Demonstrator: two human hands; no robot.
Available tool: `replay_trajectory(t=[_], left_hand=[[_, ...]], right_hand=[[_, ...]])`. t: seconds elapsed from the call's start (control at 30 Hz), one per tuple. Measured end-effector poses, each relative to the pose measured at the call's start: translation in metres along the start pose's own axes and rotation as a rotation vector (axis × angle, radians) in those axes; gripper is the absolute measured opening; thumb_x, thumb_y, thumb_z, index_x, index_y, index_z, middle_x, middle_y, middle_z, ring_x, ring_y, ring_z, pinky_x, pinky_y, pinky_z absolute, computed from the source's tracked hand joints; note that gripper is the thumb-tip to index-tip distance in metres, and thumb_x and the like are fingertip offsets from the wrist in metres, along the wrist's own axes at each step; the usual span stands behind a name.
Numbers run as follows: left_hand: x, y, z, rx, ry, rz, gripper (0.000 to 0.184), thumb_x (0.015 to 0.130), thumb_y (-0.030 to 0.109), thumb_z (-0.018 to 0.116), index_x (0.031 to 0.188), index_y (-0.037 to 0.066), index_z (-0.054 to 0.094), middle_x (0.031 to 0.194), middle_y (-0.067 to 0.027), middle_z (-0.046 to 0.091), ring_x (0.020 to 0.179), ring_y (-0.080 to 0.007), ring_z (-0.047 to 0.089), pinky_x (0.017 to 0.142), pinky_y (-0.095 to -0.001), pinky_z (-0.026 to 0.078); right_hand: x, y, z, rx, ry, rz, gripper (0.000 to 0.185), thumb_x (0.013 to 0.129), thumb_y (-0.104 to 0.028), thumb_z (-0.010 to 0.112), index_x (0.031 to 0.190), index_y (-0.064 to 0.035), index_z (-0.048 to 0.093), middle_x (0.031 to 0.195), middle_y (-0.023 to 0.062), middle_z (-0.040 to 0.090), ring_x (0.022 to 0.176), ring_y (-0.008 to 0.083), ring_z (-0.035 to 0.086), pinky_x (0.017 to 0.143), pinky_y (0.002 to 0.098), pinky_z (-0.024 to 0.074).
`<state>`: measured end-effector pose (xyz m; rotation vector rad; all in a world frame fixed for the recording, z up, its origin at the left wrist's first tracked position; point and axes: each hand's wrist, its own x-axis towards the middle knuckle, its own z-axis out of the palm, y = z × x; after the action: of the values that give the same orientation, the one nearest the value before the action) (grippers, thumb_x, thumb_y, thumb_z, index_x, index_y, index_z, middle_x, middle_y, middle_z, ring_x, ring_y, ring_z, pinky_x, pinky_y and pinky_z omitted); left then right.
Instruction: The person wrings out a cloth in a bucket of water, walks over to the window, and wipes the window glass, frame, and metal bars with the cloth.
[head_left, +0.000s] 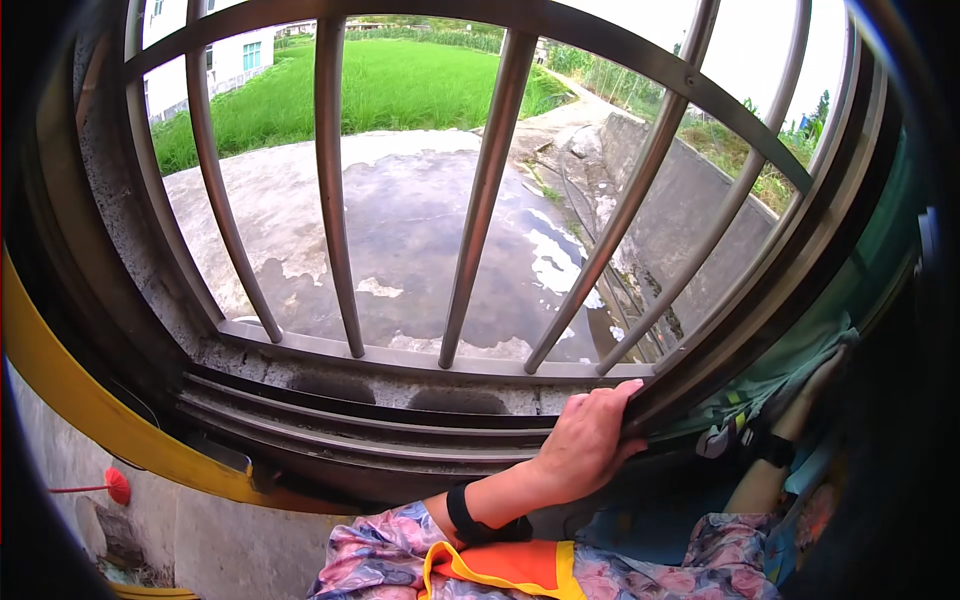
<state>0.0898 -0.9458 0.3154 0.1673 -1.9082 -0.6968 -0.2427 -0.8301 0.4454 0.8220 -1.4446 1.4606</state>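
Observation:
My left hand [588, 440] is closed around the lower edge of the dark metal window frame [680, 385], thumb on the near side. A black band [462, 512] circles that wrist. Over on the right, my right hand [822, 378] is at the greenish window pane [835, 300], with a teal cloth [785, 378] bunched at its fingers. Shadow hides part of this hand, and its wrist also has a black band [776, 450].
Metal bars [487, 200] stand outside the opening, above a sill with sliding tracks [350, 425]. Beyond lie wet concrete [420, 230] and green grass [420, 85]. A curved yellow edge [60, 370] and a red round object [118, 486] are at the left.

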Motion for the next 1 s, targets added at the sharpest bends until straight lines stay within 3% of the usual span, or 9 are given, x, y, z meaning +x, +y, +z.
replay_trajectory(t=[0.13, 0.2, 0.33, 0.63, 0.7, 0.77, 1.0], left_hand=[[0.001, 0.001, -0.003, -0.010, -0.009, -0.012, 0.068, 0.070, 0.015, 0.068, 0.123, -0.002, 0.029, 0.107, -0.0173, 0.049, 0.093, -0.0332, 0.050, 0.080, -0.0397, 0.036], [0.001, 0.001, -0.003, -0.007, 0.001, -0.007, 0.068, 0.070, 0.015, 0.068, 0.123, -0.002, 0.029, 0.106, -0.0172, 0.049, 0.093, -0.0333, 0.050, 0.080, -0.0398, 0.036], [0.000, 0.002, -0.002, 0.014, -0.006, -0.025, 0.067, 0.070, 0.016, 0.069, 0.122, -0.002, 0.030, 0.105, -0.0172, 0.049, 0.094, -0.0335, 0.050, 0.081, -0.0398, 0.036], [-0.002, -0.001, -0.002, 0.014, -0.016, -0.006, 0.066, 0.072, 0.017, 0.068, 0.122, -0.001, 0.030, 0.109, -0.0156, 0.048, 0.098, -0.0323, 0.050, 0.084, -0.0399, 0.035], [-0.002, -0.001, -0.002, 0.019, -0.005, -0.002, 0.065, 0.072, 0.017, 0.068, 0.122, -0.001, 0.030, 0.110, -0.0152, 0.048, 0.098, -0.0321, 0.050, 0.084, -0.0400, 0.035], [-0.001, -0.001, -0.003, 0.025, 0.000, 0.002, 0.065, 0.072, 0.017, 0.068, 0.122, 0.000, 0.030, 0.111, -0.0148, 0.048, 0.099, -0.0320, 0.050, 0.084, -0.0401, 0.035], [-0.001, -0.001, -0.002, 0.014, -0.017, -0.005, 0.065, 0.072, 0.018, 0.068, 0.122, 0.000, 0.030, 0.114, -0.0151, 0.047, 0.102, -0.0319, 0.049, 0.085, -0.0407, 0.035]], right_hand=[[-0.012, -0.021, 0.002, -0.005, 0.017, 0.094, 0.048, 0.091, -0.028, 0.034, 0.128, 0.0029, 0.035, 0.136, 0.0167, 0.031, 0.123, 0.0248, 0.033, 0.102, 0.0336, 0.0243], [-0.010, -0.047, 0.009, 0.084, -0.122, -0.087, 0.048, 0.092, -0.026, 0.032, 0.130, 0.0027, 0.032, 0.138, 0.0175, 0.027, 0.127, 0.0247, 0.027, 0.104, 0.0345, 0.0199], [0.021, -0.127, 0.025, 0.062, -0.123, -0.309, 0.047, 0.093, -0.025, 0.030, 0.130, 0.0036, 0.031, 0.136, 0.0177, 0.029, 0.127, 0.0252, 0.027, 0.104, 0.0340, 0.0197], [0.147, -0.082, 0.007, 0.023, -0.307, -0.737, 0.052, 0.093, -0.033, 0.029, 0.123, 0.0090, 0.037, 0.129, 0.0243, 0.036, 0.118, 0.0289, 0.036, 0.098, 0.0383, 0.0271], [0.152, -0.075, 0.004, 0.063, -0.310, -0.774, 0.054, 0.093, -0.034, 0.028, 0.122, 0.0101, 0.038, 0.127, 0.0258, 0.037, 0.115, 0.0297, 0.038, 0.097, 0.0393, 0.0287], [0.151, -0.056, 0.001, -0.073, -0.353, -0.667, 0.055, 0.093, -0.036, 0.029, 0.122, 0.0099, 0.038, 0.127, 0.0259, 0.037, 0.116, 0.0304, 0.038, 0.097, 0.0401, 0.0284], [0.147, -0.060, 0.015, -0.094, -0.215, -0.631, 0.053, 0.093, -0.034, 0.029, 0.124, 0.0088, 0.037, 0.128, 0.0248, 0.036, 0.119, 0.0308, 0.036, 0.099, 0.0396, 0.0259]])
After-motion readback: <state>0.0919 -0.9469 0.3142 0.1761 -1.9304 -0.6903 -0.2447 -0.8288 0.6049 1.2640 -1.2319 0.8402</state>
